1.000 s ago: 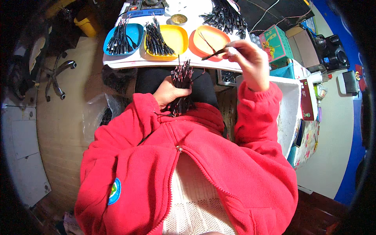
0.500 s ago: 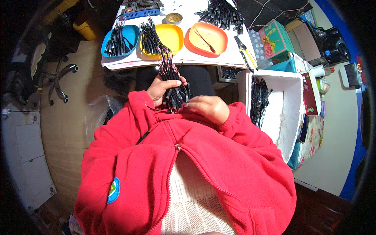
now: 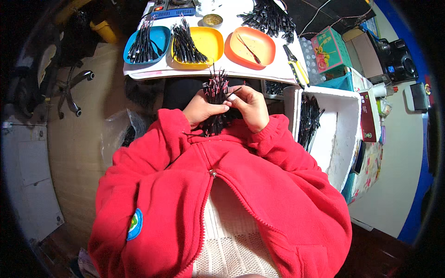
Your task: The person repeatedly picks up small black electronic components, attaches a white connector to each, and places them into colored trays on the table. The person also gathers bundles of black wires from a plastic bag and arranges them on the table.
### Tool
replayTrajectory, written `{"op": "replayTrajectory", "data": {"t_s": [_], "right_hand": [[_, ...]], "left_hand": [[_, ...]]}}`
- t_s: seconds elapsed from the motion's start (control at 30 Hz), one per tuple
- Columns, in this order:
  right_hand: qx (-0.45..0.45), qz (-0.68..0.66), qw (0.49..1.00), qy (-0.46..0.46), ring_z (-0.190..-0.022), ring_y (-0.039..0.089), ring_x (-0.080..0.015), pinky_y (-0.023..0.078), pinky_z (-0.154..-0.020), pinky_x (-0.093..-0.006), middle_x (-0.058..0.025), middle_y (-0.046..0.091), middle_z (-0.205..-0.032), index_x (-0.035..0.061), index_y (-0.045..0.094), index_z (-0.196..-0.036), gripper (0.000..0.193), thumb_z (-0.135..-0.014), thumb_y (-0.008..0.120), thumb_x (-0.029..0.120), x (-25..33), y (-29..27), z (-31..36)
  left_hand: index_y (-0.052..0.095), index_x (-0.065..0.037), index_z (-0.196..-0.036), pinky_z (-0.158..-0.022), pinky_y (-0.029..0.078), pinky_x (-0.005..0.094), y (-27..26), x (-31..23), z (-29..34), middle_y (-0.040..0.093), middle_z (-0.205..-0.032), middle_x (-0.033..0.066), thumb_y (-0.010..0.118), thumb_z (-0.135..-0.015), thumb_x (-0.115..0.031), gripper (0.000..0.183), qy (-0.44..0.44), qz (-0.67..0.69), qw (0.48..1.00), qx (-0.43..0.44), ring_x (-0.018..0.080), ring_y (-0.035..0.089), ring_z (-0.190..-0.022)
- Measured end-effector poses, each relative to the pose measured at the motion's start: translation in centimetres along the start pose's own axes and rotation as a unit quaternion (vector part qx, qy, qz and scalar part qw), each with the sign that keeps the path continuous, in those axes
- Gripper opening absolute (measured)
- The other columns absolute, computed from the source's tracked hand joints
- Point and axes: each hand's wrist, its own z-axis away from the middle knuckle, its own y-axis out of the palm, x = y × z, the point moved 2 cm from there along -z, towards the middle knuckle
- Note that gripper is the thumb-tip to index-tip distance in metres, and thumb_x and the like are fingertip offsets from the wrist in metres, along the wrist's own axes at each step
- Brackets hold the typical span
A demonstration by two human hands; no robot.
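Observation:
A bundle of short black cables [image 3: 216, 91] with pinkish-red wire ends stands upright over my lap. My left hand [image 3: 200, 110] is wrapped round it from the left, thumb across the front. At the bundle's right side, my right hand [image 3: 250, 107] pinches the end of a single black cable [image 3: 237, 90] between thumb and fingers. The bundle's lower part reaches down to my red jacket. Beyond it on the table, the blue tray [image 3: 162, 35] and the yellow tray [image 3: 209, 38] hold more such cables. One thin cable lies in the orange tray [image 3: 260, 42].
Yellow-handled pliers [image 3: 298, 68] lie at the table's right edge. A white foam box [image 3: 334, 134] with black cables stands to my right. A large cable heap [image 3: 269, 19], a small metal bowl [image 3: 212, 20] and a blue burner [image 3: 174, 12] sit farther back.
My right hand has risen from the bundle's lower end to its upper right side and now pinches one cable. The bundle in my left hand has come upright, away from the yellow tray.

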Motion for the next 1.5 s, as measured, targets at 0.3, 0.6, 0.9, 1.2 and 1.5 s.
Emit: {"op": "replayTrajectory", "data": {"t_s": [0.3, 0.6, 0.9, 1.2, 1.5], "right_hand": [[-0.040, 0.429, 0.862, -0.266, -0.078, 0.067, -0.0269, 0.053, -0.067, -0.0326, -0.0147, 0.065, -0.087, 0.0030, 0.064, -0.099, 0.019, -0.081, 0.062, -0.002, 11.3, 1.8, 2.2], [0.258, 0.642, 0.663, -0.285, -0.088, 0.057, -0.0288, 0.047, -0.080, -0.0383, -0.0091, 0.060, -0.084, 0.0045, 0.062, -0.086, 0.013, -0.075, 0.063, 0.011, 10.5, 6.1, -1.2], [0.116, 0.559, 0.787, -0.236, -0.076, 0.063, -0.0296, 0.051, -0.071, -0.0350, -0.0136, 0.064, -0.082, 0.0024, 0.066, -0.087, 0.011, -0.076, 0.068, 0.005, 14.6, 2.6, 0.4], [-0.341, 0.149, 0.911, -0.176, -0.075, 0.058, -0.0090, 0.047, -0.072, -0.0220, -0.0033, 0.067, -0.085, -0.0016, 0.066, -0.098, 0.016, -0.084, 0.071, 0.006, 5.2, -4.8, 3.7], [0.023, 0.097, 0.990, 0.101, -0.077, 0.061, -0.0103, 0.051, -0.068, -0.0244, -0.0029, 0.061, -0.083, -0.0008, 0.055, -0.096, 0.014, -0.086, 0.063, -0.004, -1.3, -0.4, 3.5]], "left_hand": [[0.060, -0.004, -0.098, -0.074, 0.051, 0.0346, 1.1, 1.4, -0.2, 0.066, -0.083, 0.0105, 0.066, -0.073, -0.009, 0.026, 0.090, -0.218, 0.961, -0.148, 0.0211, 0.064, -0.080], [0.054, -0.004, -0.110, -0.081, 0.052, 0.0443, 1.4, 1.4, 0.2, 0.065, -0.099, 0.0226, 0.066, -0.073, -0.013, 0.040, 0.204, -0.347, 0.902, -0.156, 0.0416, 0.061, -0.097], [0.055, -0.005, -0.116, -0.082, 0.051, 0.0399, 1.1, 0.6, 0.2, 0.067, -0.095, 0.0195, 0.067, -0.071, -0.015, 0.048, 0.087, -0.292, 0.935, -0.182, 0.0360, 0.065, -0.093], [0.062, -0.002, -0.103, -0.077, 0.049, 0.0266, -0.4, 1.6, -0.4, 0.066, -0.092, 0.0036, 0.074, -0.075, -0.004, 0.031, 0.040, -0.093, 0.984, -0.144, 0.0110, 0.061, -0.083], [0.055, -0.003, -0.115, -0.079, 0.053, 0.0293, -0.3, 0.8, -0.1, 0.068, -0.101, 0.0096, 0.071, -0.077, 0.002, 0.042, -0.040, 0.078, 0.993, -0.077, 0.0145, 0.065, -0.089]]}}
